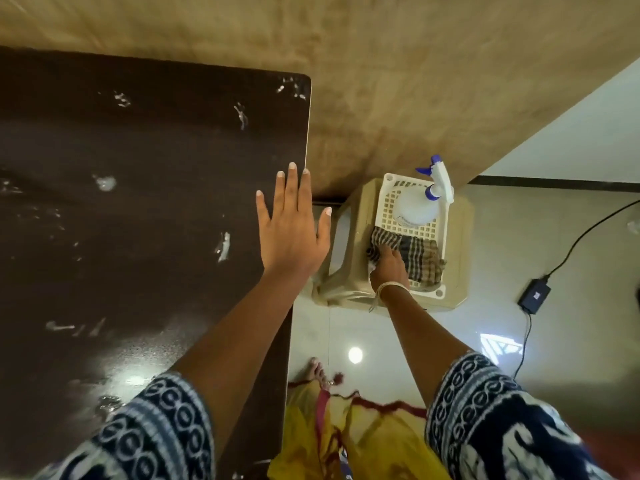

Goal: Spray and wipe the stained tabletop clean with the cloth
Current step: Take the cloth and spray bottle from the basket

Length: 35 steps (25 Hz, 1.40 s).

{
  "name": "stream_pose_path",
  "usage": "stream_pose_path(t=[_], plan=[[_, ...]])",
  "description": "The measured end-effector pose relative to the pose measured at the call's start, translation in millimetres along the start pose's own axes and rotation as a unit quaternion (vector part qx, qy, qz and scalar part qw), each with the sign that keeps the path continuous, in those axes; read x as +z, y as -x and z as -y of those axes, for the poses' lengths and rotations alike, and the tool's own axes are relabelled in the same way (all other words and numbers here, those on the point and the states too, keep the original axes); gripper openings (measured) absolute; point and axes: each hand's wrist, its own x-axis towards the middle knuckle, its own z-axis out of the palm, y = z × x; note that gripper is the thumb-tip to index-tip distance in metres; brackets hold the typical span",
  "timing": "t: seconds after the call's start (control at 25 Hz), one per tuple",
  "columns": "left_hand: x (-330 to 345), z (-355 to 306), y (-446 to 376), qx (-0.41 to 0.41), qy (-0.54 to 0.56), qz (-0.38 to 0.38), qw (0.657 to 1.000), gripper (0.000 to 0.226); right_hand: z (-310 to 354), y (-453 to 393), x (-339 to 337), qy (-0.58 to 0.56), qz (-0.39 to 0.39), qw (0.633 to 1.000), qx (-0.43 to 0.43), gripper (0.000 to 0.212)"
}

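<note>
My right hand [388, 265] grips the checked brown cloth [412, 256] in the white basket [391, 199]; the stained dark bench [138, 202] lies left, under my flat, spread left hand [291, 233].

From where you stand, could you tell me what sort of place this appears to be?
Probably a room in a home. A dark tabletop stands against a tan wall, a plastic stool on the glossy tiled floor holds a basket of cleaning things, and a power adapter lies on the floor.
</note>
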Motion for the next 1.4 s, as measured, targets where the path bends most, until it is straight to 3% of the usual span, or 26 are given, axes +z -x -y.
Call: stream_pose_path(t=[0.32,0.52,0.6,0.68,0.76,0.88,0.96,1.04,1.16,1.2,1.24,1.28,1.4], plan=[[1,0,-1,-0.007,0.006,-0.018,1.000,0.064,0,-30,10,0.041,-0.064,0.997,0.014,0.029],[-2,-1,-1,-0.006,0.002,-0.012,1.000,0.064,11,-28,-16,-0.121,-0.118,0.983,0.076,0.027],[-2,-1,0,-0.006,0.001,-0.013,1.000,0.064,21,-21,-30,-0.230,-0.119,0.959,0.118,0.029],[-3,0,2,-0.002,-0.002,-0.009,1.000,0.065,31,-11,-43,-0.394,-0.125,0.900,0.140,0.023],[-5,-1,1,0.003,-0.001,0.003,1.000,0.067,42,2,-57,-0.573,-0.098,0.800,0.149,0.019],[-16,1,-1,0.018,0.054,0.027,0.998,0.071,61,25,-77,-0.758,0.017,0.637,0.137,0.027],[-29,2,0,0.027,0.185,0.052,0.981,0.070,76,41,-91,-0.795,0.103,0.590,0.096,0.033],[-51,-4,1,-0.019,0.374,0.120,0.919,0.066,94,56,-107,-0.780,0.182,0.597,0.033,0.039],[-82,-13,-4,-0.147,0.625,0.198,0.741,0.045,119,70,-122,-0.732,0.226,0.642,-0.007,0.039],[-89,-12,-6,-0.172,0.660,0.212,0.700,0.037,125,74,-126,-0.729,0.231,0.644,-0.016,0.039],[-93,-7,-7,-0.182,0.673,0.224,0.681,0.030,130,76,-129,-0.729,0.232,0.644,-0.025,0.039],[-97,-2,-6,-0.186,0.665,0.231,0.686,0.024,133,78,-131,-0.731,0.238,0.639,-0.036,0.039],[-102,14,-3,-0.207,0.611,0.206,0.736,0.015,136,79,-134,-0.697,0.241,0.674,-0.049,0.026]])
